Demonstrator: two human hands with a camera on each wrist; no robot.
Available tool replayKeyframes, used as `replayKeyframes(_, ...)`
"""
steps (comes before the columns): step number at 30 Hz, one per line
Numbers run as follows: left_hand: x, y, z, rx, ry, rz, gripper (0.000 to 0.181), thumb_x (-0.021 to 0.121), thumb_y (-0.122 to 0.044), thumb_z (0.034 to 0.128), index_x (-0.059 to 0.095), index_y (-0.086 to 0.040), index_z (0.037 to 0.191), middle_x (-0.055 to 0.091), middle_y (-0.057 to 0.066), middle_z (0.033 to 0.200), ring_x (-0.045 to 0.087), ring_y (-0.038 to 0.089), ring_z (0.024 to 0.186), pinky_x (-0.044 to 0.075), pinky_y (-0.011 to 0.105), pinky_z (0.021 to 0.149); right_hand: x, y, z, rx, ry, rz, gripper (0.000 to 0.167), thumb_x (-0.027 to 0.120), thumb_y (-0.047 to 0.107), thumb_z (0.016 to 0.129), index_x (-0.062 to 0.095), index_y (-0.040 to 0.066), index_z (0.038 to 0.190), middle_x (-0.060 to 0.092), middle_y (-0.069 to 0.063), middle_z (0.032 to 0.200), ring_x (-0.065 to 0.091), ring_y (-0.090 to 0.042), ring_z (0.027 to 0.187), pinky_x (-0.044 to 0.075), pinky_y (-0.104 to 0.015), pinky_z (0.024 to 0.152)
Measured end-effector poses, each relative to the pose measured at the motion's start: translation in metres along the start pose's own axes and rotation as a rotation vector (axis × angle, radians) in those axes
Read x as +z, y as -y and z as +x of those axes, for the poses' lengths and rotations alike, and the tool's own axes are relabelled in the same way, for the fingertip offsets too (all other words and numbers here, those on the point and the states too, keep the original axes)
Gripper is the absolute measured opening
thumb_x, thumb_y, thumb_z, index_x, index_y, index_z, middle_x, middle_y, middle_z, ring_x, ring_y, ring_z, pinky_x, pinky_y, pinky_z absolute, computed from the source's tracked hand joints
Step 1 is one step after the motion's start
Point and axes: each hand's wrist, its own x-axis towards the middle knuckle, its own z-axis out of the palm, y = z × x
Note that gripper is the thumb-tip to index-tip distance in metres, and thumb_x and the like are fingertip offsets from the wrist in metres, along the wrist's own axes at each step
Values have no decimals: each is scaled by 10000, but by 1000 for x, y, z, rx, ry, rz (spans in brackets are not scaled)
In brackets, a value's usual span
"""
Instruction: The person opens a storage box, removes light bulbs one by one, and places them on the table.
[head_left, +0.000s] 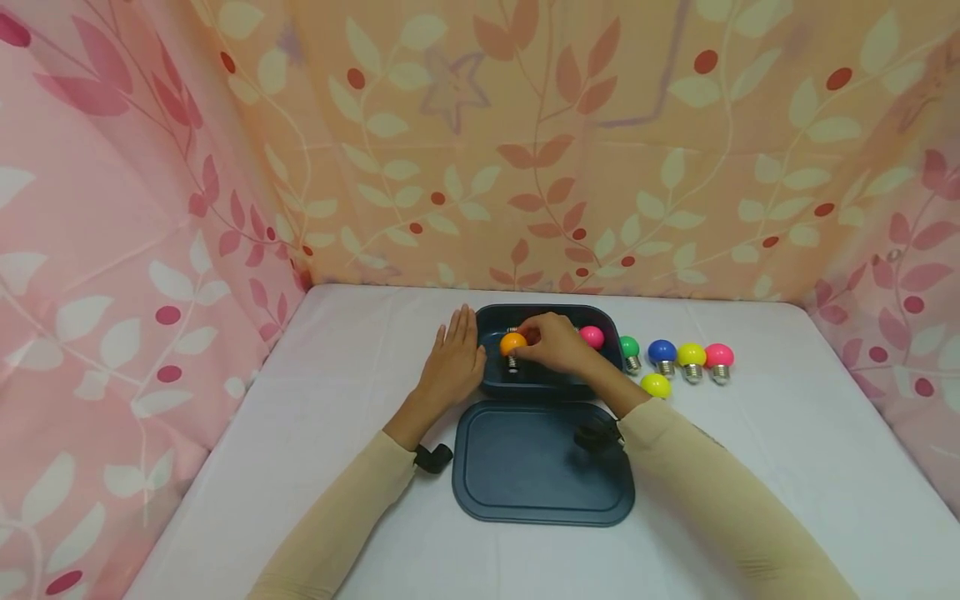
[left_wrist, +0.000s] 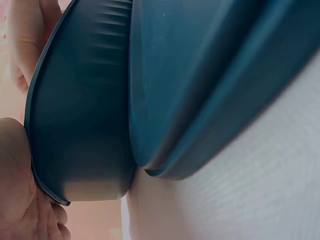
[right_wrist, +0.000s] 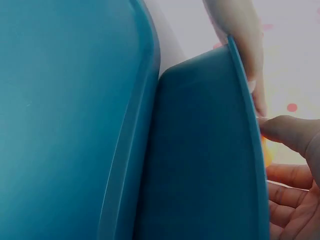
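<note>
A dark blue-grey box [head_left: 489, 382] holds an orange bulb [head_left: 513, 343] at its left part and a pink bulb [head_left: 592, 337] at its right. My right hand [head_left: 558, 342] pinches the orange bulb between thumb and fingers; in the right wrist view the box wall [right_wrist: 205, 150] hides most of that bulb [right_wrist: 268, 152] beside the hand [right_wrist: 295, 175]. My left hand [head_left: 454, 358] rests against the box's left rim with fingers straight. The left wrist view shows that hand [left_wrist: 20, 185] at the box's outer wall [left_wrist: 80, 120]. Another metal bulb base shows behind the orange bulb.
The matching lid [head_left: 543, 462] lies flat in front of the box. Right of the box are a green bulb [head_left: 629, 347], a blue bulb [head_left: 662, 352], two yellow bulbs [head_left: 692, 355] and a pink bulb [head_left: 719, 356]. Patterned curtains stand behind and beside the white table [head_left: 360, 358].
</note>
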Motion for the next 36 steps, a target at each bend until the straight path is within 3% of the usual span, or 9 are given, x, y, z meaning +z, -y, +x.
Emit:
replayKeyframes(13,-3,-2,2,-10,29,64,675,294,-377,1110,98,40,1602,37,191,1684,65,331,1560,88,511,1242,-20,-7,-23,1,-35,55,406,827,275,857,736,14,1154,741,-106,1029,680,-228,893,577,-389,809)
replayKeyframes(26,-4,-1,2,-6,46,56,691,308,-388,1104,101,45,1601,43,189,1685,4,304,1561,84,514,1242,-48,-8,-57,0,-104,86,408,817,294,874,734,12,1156,733,-104,1028,667,-220,848,581,-371,798)
replayKeyframes(36,-4,-1,1,0,40,47,690,295,-392,1108,91,47,1600,64,204,1682,-11,295,1558,90,520,1240,-64,-14,-87,56,-126,114,452,807,339,880,717,50,1215,724,-59,1015,668,-203,838,577,-306,746)
